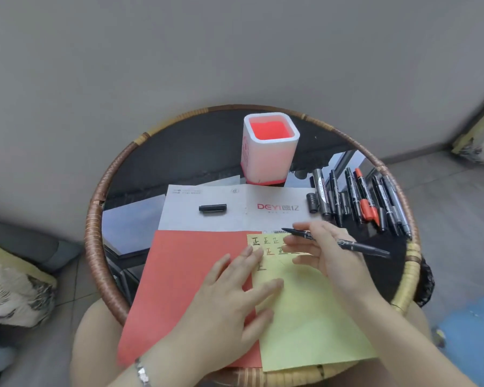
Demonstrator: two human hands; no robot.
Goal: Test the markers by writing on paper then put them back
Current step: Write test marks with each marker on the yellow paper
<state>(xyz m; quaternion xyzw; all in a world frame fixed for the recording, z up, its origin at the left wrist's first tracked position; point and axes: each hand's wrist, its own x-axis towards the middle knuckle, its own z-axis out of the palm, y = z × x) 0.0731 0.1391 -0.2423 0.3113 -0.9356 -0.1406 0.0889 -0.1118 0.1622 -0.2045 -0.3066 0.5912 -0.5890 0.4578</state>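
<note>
Black marker (344,243) is in my right hand (322,255), pinched between thumb and fingers. It's uncapped, lying near flat, tip pointing left over the top edge of the yellow paper (313,325). Can't tell if the tip touches the sheet.

My left hand (235,291) is flat, fingers spread and straight, pressing down across the seam where the yellow paper overlaps the red paper (185,280). It grips nothing. Bracelet (141,372) on that wrist.

The yellow paper has rows of written characters at its top left corner, black and some red, partly hidden by my fingers.

Both sheets lie on a white leaflet (207,219) with a red logo. A loose black cap (213,208) sits on the leaflet, well apart from the marker I hold.

The other markers (352,196) lie in a row on the table right of the leaflet: mostly black, one red marker (365,196) among them, and a short black cap (312,202) at the row's left end.

The pen holder (268,155), white outside and red inside, stands upright just behind the leaflet, nothing showing above its rim.

Everything is on a round dark glossy table with a woven rattan rim (95,219).
</note>
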